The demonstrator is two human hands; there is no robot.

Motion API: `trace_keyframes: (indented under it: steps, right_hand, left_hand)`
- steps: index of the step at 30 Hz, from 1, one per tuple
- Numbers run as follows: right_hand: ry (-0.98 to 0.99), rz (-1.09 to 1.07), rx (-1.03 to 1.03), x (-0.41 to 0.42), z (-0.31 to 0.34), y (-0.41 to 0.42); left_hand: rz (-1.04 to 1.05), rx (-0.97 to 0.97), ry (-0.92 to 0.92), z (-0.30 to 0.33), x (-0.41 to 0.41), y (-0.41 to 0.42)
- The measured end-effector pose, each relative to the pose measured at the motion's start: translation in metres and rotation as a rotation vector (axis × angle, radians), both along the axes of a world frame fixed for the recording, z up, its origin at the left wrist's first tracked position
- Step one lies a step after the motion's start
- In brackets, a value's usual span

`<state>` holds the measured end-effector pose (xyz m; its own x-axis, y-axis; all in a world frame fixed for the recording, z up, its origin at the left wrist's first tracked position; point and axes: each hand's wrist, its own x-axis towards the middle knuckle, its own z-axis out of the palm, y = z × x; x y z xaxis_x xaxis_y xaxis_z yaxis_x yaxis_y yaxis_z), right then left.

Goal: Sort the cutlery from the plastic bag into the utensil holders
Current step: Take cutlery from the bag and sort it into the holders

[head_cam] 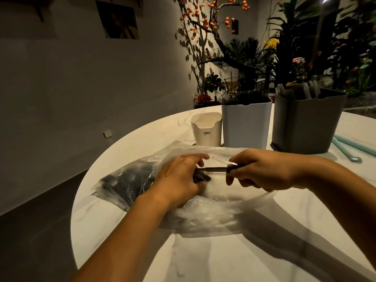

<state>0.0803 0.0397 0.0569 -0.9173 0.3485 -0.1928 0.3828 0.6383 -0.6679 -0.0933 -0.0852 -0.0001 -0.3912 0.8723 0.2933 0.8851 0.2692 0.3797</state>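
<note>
A clear plastic bag (205, 212) lies on the round white table (234, 259), with a dark heap of cutlery (126, 182) in its left end. My left hand (181, 178) rests inside the bag's mouth, fingers around some dark pieces. My right hand (262, 169) pinches a dark utensil handle (215, 169) and a clear plastic piece (224, 161) at the bag's opening. Three holders stand behind: a small cream one (206, 129), a white one (246, 123) with dark utensils, and a grey one (307, 121) with pale utensils.
Pale green straws (352, 148) lie on the table at the right, beside the grey holder. Potted plants and a branch with orange fruit stand beyond the table's far edge. A dark floor and a grey wall lie to the left.
</note>
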Motion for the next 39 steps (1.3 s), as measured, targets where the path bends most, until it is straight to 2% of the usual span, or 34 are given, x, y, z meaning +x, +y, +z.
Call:
trace_keyframes:
  steps: [2, 7, 11, 17, 20, 25, 27, 32, 39]
  right_hand:
    - [-0.036, -0.019, -0.048, 0.005, 0.004, 0.004]
    - [0.002, -0.097, -0.203, 0.018, 0.017, 0.016]
    - [0.025, -0.084, -0.202, 0.016, 0.011, 0.02]
    - [0.028, -0.114, -0.092, 0.013, -0.009, 0.031]
    - [0.023, -0.138, -0.027, 0.007, -0.016, 0.032]
    - [0.07, -0.155, -0.011, -0.003, -0.027, 0.023]
    - [0.074, -0.133, -0.054, -0.01, -0.031, 0.015]
    - [0.096, -0.076, -0.241, -0.031, -0.042, -0.007]
    - [0.215, -0.103, -0.358, -0.04, -0.05, -0.015]
  left_hand:
    - [-0.048, 0.001, -0.113, 0.001, -0.001, 0.0]
    - [-0.025, 0.013, -0.018, 0.006, -0.004, -0.004]
    - [-0.08, 0.062, -0.112, 0.003, -0.005, -0.003]
    - [-0.082, 0.214, -0.361, 0.004, -0.003, -0.001]
    - [-0.107, 0.292, -0.539, 0.011, 0.001, -0.005]
    - [-0.18, 0.606, -0.933, 0.026, 0.002, -0.007]
    - [-0.173, 0.632, -1.01, 0.024, 0.005, -0.004]
    - [-0.064, 0.628, -0.991, 0.01, 0.013, 0.014]
    - [-0.112, 0.588, -1.057, 0.01, 0.015, 0.015]
